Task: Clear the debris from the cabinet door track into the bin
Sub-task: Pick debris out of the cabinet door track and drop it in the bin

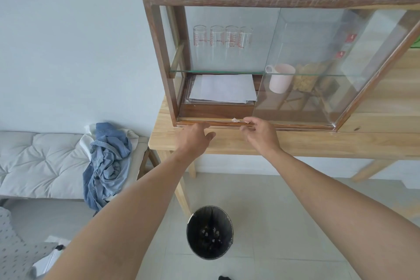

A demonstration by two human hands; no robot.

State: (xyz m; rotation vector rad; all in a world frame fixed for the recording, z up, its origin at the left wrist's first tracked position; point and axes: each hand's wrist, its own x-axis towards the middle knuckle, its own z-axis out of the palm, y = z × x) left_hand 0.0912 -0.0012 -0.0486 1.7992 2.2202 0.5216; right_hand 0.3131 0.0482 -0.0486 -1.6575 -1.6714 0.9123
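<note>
A wooden cabinet with sliding glass doors (302, 61) stands on a light wooden table (318, 141). Its bottom door track (218, 121) runs along the front, and a small pale clump of debris (235, 120) lies in it. My right hand (256, 129) reaches the track just right of the debris, fingers curled with the tips at the groove; whether they pinch anything I cannot tell. My left hand (195, 135) rests flat at the track's left part, fingers apart, holding nothing. A dark round bin (209, 232) stands on the floor below, with small bits inside.
Inside the cabinet are several glasses (222, 36), a stack of papers (223, 88) and a pale mug (281, 77). A cushioned bench (41, 161) with blue clothes (106, 161) stands at the left. A table leg (183, 193) comes down near the bin.
</note>
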